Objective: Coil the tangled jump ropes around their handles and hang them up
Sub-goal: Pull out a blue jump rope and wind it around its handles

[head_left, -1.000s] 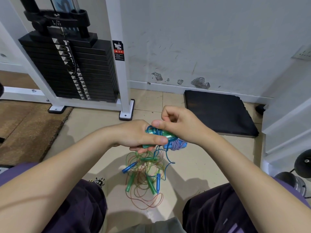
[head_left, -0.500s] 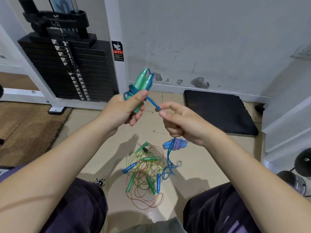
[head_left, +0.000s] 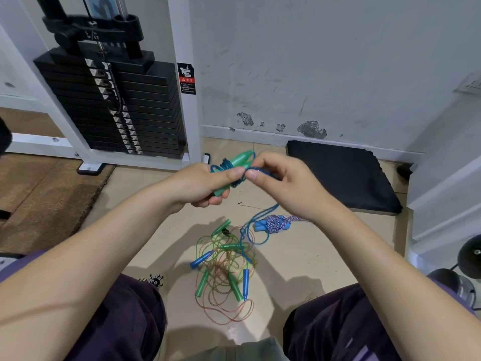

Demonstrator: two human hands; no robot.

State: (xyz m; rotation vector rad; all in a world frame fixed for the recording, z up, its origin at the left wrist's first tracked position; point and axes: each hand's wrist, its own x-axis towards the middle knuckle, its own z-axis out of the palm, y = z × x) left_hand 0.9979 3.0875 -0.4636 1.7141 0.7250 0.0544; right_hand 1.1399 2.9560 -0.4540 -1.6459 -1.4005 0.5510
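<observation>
Winding blue rope onto green handles, mid-wrap.
Left hand [head_left: 205, 185] grips the green handles [head_left: 235, 165]; right hand [head_left: 283, 183] fingers pinch the blue rope [head_left: 263, 213]. I'd keep turns tight, feed slack clear of the floor tangle [head_left: 223, 269]. Weight stack [head_left: 112, 105] left, wall ahead; room to the right.

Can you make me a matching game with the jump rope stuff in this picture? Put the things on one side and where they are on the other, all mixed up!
Things:
1. green handles
2. blue cord
3. tangled ropes
4. purple-and-white rope

Where:
A. wound in a bundle on the floor, near the black mat
B. gripped in the left hand
C. lying loose in a pile on the floor between the knees
D. pinched by the right hand, trailing down to the floor

Pairs: 1-B, 2-D, 3-C, 4-A
</observation>
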